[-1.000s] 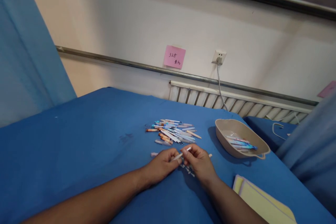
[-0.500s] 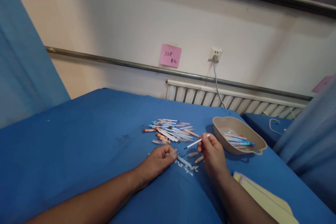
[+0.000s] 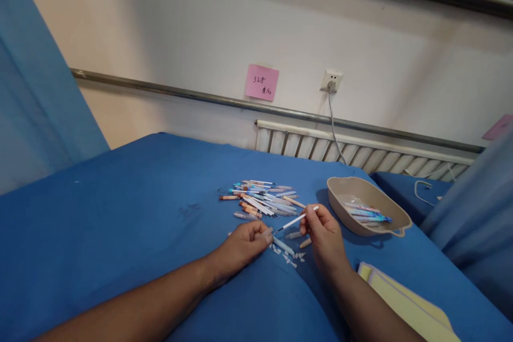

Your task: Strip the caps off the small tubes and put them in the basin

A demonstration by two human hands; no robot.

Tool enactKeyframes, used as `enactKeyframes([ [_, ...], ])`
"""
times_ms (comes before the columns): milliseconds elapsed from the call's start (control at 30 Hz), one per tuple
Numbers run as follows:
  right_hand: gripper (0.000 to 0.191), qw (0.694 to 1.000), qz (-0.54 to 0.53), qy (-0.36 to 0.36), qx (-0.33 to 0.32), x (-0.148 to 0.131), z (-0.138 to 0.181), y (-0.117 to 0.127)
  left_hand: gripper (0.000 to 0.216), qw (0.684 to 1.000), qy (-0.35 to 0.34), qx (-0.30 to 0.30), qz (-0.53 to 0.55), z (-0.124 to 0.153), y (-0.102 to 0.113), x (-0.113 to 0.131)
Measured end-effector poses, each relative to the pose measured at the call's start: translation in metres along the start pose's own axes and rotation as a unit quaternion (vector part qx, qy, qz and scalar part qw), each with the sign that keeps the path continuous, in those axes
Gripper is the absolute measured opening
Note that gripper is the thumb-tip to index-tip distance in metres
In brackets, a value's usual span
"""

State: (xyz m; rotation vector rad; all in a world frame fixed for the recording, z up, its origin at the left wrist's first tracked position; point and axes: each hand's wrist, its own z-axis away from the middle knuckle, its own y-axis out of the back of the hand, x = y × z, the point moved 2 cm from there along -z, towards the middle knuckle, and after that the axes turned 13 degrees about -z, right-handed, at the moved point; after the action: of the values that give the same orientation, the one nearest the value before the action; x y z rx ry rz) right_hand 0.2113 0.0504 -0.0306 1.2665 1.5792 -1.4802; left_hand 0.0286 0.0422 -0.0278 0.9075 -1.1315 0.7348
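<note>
My right hand [image 3: 323, 230] pinches a white pen refill [image 3: 292, 221] whose dark tip slants down to the left. That tip is at the fingers of my left hand [image 3: 250, 240], which are closed on a small translucent pen barrel [image 3: 267, 232]. Whether the tip has entered the barrel I cannot tell. Under my hands lie a pale blue pen part [image 3: 284, 246] and several small white pieces [image 3: 294, 257]. Just beyond my left hand is a loose pile of pens, refills and barrels [image 3: 260, 197].
A beige basin [image 3: 396, 219] with several blue and pink pens [image 3: 366, 214] stands on the right of the blue-covered surface [image 3: 120, 214]. A folded yellow cloth [image 3: 404, 304] lies by my right forearm. Behind are a radiator [image 3: 304, 144] and a plugged-in cable [image 3: 332, 123].
My right hand has brought the refill's tip left and down to the barrel at my left fingers. My left hand stays nearly where it was; the view has shifted slightly.
</note>
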Motion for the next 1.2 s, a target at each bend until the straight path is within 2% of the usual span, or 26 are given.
enactKeyframes([
  [467, 0.034, 1.0, 0.008, 0.001, -0.02, -0.001, 0.004, -0.006, 0.042, 1.0, 0.004, -0.011, -0.015, -0.003, 0.003, -0.004],
  [933, 0.039, 0.991, 0.022, -0.058, -0.121, 0.012, 0.015, -0.024, 0.041, 0.998, -0.027, -0.041, 0.03, -0.005, 0.003, -0.011],
  [1100, 0.039, 0.987, 0.002, -0.072, -0.141, 0.017, 0.016, -0.026, 0.037, 0.997, -0.04, 0.0, 0.059, -0.007, 0.004, -0.013],
  [1200, 0.038, 0.987, -0.018, -0.086, -0.135, 0.018, 0.018, -0.027, 0.037, 0.996, -0.043, -0.004, 0.078, -0.007, 0.004, -0.013],
])
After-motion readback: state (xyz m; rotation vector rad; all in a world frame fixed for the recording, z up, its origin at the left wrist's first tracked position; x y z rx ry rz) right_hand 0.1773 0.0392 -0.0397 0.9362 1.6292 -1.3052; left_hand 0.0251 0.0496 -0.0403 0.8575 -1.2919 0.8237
